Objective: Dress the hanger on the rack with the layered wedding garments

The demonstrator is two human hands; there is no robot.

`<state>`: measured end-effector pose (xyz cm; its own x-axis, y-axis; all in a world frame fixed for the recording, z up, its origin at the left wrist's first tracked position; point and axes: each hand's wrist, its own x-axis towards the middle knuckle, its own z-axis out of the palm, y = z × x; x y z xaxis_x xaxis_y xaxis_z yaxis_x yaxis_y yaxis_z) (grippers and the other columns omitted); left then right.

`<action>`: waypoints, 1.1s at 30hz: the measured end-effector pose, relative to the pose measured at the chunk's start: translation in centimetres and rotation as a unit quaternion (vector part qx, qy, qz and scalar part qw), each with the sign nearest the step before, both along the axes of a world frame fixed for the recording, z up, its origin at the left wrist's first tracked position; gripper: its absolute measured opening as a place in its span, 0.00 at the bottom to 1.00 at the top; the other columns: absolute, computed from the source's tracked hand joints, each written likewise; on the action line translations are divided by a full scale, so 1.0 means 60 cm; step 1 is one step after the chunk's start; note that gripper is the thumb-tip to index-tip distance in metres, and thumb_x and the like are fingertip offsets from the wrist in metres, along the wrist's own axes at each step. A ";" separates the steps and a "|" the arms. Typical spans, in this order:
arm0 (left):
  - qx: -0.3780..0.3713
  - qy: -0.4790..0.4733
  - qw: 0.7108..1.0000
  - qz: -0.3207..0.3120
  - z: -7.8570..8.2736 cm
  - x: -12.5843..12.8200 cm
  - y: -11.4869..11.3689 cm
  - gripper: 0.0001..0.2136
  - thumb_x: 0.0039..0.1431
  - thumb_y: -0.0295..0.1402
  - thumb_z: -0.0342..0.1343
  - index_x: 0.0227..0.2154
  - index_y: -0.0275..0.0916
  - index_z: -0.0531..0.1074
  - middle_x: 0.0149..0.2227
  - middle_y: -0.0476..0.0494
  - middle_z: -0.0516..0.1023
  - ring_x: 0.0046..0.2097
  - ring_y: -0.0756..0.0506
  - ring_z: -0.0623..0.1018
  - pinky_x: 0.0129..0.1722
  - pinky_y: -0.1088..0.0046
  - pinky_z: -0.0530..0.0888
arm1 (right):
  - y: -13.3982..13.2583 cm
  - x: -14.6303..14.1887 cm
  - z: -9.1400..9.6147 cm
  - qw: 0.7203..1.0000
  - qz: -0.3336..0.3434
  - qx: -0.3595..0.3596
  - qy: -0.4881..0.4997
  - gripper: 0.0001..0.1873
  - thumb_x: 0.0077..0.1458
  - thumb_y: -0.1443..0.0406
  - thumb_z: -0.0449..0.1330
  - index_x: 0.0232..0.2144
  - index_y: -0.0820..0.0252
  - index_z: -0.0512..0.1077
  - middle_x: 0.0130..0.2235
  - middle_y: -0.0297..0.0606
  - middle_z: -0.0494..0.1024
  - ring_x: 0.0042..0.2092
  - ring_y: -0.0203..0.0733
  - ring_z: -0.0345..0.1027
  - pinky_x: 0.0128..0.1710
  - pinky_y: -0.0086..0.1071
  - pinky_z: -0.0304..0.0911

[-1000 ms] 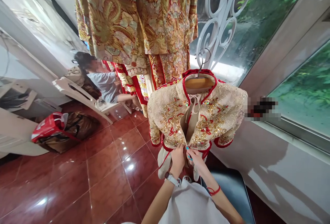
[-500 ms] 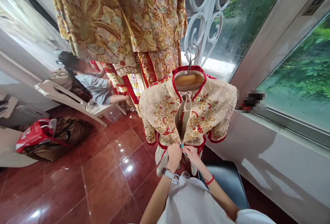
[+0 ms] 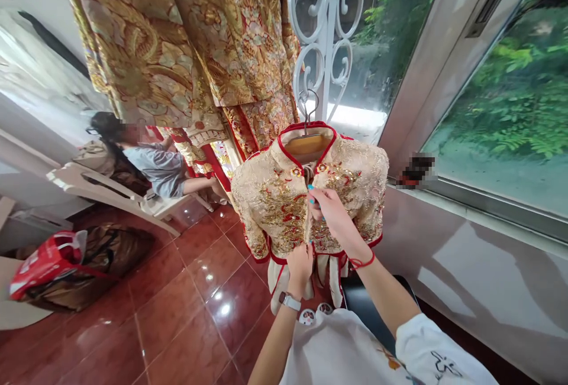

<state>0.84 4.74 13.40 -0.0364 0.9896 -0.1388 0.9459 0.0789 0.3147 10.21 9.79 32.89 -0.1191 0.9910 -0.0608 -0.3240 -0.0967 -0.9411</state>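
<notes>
A cream jacket (image 3: 275, 201) with gold sequins, red embroidery and red trim hangs on a wooden hanger (image 3: 306, 145) hooked to a white scrolled window grille (image 3: 326, 30). My left hand (image 3: 300, 261), a watch on its wrist, pinches the jacket's front hem at the bottom. My right hand (image 3: 331, 210), with a red cord round the wrist, is raised to the middle of the front opening and its fingers close on the jacket's edge there.
Large gold and red embroidered garments (image 3: 186, 48) hang above and behind. Another person (image 3: 153, 163) sits on a white chair (image 3: 102, 187) at the left. A red bag (image 3: 48, 258) lies on the red tiled floor. A dark stool (image 3: 375, 308) stands by the window wall.
My right hand has risen from the bottom hem to the middle of the jacket's front. The jacket's opening has come together. My left hand stays at the hem. The view shifted left.
</notes>
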 end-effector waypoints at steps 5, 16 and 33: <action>-0.004 -0.007 1.000 0.009 0.001 -0.002 0.005 0.18 0.72 0.34 0.42 0.36 0.37 0.77 0.37 0.38 0.82 0.40 0.43 0.81 0.34 0.73 0.66 | 0.044 0.006 0.079 0.996 0.007 0.069 -0.046 0.26 0.60 0.51 0.60 0.19 0.57 0.57 0.18 0.22 0.48 0.18 0.26 0.38 0.17 0.26 0.37; 0.154 -0.272 0.921 -0.231 0.171 -0.056 0.012 0.08 0.64 0.27 0.49 0.41 0.41 0.71 0.40 0.44 0.77 0.42 0.45 0.77 0.44 0.68 0.74 | -0.035 0.216 -0.325 0.931 -0.323 -0.169 -0.034 0.20 0.48 0.46 0.60 0.25 0.56 0.65 0.19 0.28 0.64 0.21 0.33 0.54 0.21 0.28 0.51; 0.270 0.148 0.830 -0.466 0.451 0.174 0.314 0.12 0.70 0.32 0.47 0.47 0.36 0.74 0.44 0.34 0.79 0.43 0.40 0.77 0.39 0.64 0.67 | -0.016 0.148 -0.537 0.907 -0.341 -0.228 0.100 0.18 0.33 0.53 0.68 0.24 0.55 0.68 0.25 0.34 0.77 0.30 0.44 0.71 0.31 0.34 0.65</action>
<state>11.28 23.55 40.47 0.8258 0.5223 0.2126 0.5593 -0.8067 -0.1907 19.07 8.82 0.68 0.4579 0.7157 -0.5273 -0.6147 -0.1736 -0.7694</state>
